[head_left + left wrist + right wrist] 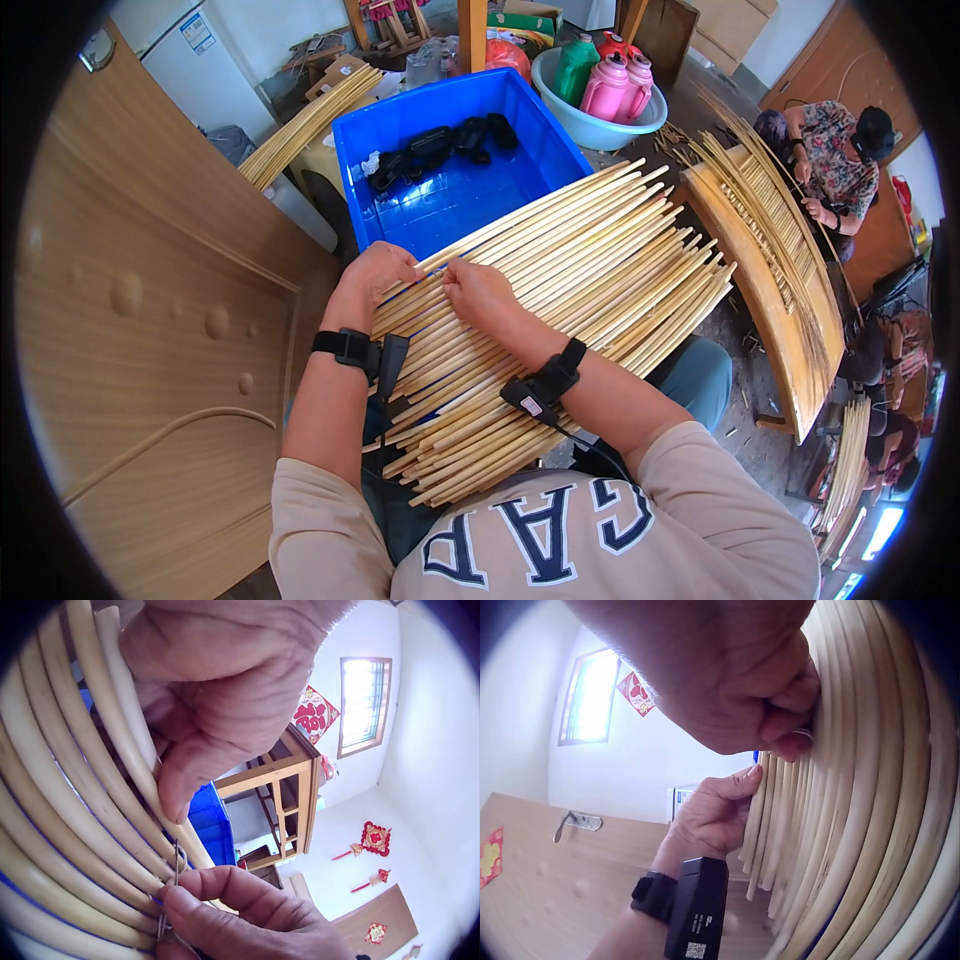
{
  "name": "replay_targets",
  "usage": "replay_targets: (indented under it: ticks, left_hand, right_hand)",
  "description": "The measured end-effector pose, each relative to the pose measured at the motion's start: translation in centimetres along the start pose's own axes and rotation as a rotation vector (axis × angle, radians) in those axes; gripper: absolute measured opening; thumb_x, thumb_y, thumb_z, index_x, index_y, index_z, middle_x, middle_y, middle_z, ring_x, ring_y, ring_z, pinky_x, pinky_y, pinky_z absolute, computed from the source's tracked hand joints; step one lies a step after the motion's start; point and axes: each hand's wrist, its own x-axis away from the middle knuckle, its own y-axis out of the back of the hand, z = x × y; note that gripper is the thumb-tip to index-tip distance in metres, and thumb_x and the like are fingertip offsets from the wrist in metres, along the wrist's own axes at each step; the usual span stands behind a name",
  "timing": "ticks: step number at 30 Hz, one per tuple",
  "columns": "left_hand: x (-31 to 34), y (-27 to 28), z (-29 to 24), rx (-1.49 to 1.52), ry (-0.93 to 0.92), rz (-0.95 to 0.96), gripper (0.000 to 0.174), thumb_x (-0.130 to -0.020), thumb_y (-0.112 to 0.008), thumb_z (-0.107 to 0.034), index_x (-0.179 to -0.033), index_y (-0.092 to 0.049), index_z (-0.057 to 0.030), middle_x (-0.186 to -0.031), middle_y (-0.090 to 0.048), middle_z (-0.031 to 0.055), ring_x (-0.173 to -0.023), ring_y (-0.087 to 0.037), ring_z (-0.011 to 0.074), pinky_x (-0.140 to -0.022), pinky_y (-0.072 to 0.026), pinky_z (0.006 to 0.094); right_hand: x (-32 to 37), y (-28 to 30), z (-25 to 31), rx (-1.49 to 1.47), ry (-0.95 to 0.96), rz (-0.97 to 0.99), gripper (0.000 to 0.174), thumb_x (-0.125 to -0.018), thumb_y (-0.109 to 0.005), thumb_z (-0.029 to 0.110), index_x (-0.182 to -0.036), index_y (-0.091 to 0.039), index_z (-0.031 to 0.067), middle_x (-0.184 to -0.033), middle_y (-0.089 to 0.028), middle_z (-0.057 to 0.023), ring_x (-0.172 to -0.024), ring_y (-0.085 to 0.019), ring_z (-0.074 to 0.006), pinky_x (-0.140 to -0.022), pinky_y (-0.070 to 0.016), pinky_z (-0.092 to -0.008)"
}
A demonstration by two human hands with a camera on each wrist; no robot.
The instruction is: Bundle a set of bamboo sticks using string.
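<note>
A mat of long pale sticks [590,290], laid side by side, spreads across the person's lap in the head view. At its far edge the left hand [382,268] grips the outermost stick [137,739], with the thumb on top and the other fingers curled behind. Close beside it, the right hand [480,293] pinches a thin string [178,862] between thumb and forefinger. This string loops round the outer sticks in the left wrist view. Strands of it hang below the right fingertips. In the right wrist view a bit of string shows at the curled right fingers [791,742].
A blue bin [350,150] holding black devices stands just beyond the mat. Behind it, a pale basin [570,125] contains thermos flasks. A wooden door [150,330] is at the left. Other people [835,150] sit at the right by a wooden board [800,370] bearing sticks.
</note>
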Motion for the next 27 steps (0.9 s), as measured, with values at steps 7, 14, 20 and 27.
replay_targets:
  ticks: [7, 14, 20, 27]
  left_hand:
    - [1.0, -0.2, 0.8, 0.321, -0.134, -0.026, 0.02, -0.073, -0.066, -0.012, -0.092, -0.066, -0.0075, -0.078, -0.064, 0.0123, -0.071, -0.058, 0.016, -0.067, -0.0458, 0.0308]
    - [4.6, -3.1, -0.7, -0.306, -0.46, -0.48, 0.018, -0.071, -0.067, -0.004, -0.085, -0.056, -0.0063, -0.08, -0.06, 0.0052, -0.075, -0.059, 0.0199, -0.067, -0.0461, 0.0303]
    - [5.2, -4.4, -0.8, -0.394, -0.563, -0.712, 0.024, -0.064, -0.072, -0.006, -0.081, -0.056, -0.008, -0.079, -0.056, 0.0073, -0.082, -0.054, 0.0282, -0.069, -0.0447, 0.0363]
    - [4.6, -4.9, -0.3, -0.347, -0.589, -0.759, 0.019, -0.066, -0.07, -0.005, -0.077, -0.055, -0.0066, -0.078, -0.056, 0.0089, -0.079, -0.054, 0.0289, -0.068, -0.0436, 0.0373]
  right_hand:
    - [0.3, 0.2, -0.2, -0.062, 0.048, -0.041, 0.012, -0.082, -0.055, 0.017, -0.083, -0.058, 0.005, -0.065, -0.062, -0.0135, -0.065, -0.063, -0.0288, -0.063, -0.0484, -0.0388]
    - [0.3, 0.5, -0.3, -0.175, -0.033, 0.036, 0.011, -0.081, -0.056, 0.017, -0.085, -0.057, 0.0066, -0.076, -0.063, -0.0173, -0.076, -0.061, -0.0353, -0.068, -0.0474, -0.044]
    - [0.4, 0.4, -0.3, -0.207, -0.03, 0.021, 0.011, -0.081, -0.057, 0.017, -0.085, -0.057, 0.0066, -0.075, -0.063, -0.0171, -0.075, -0.061, -0.0355, -0.066, -0.0472, -0.0444]
    - [0.5, 0.4, -0.4, -0.225, -0.03, 0.011, 0.011, -0.082, -0.057, 0.017, -0.085, -0.058, 0.0071, -0.074, -0.063, -0.017, -0.074, -0.061, -0.0352, -0.066, -0.0473, -0.0441]
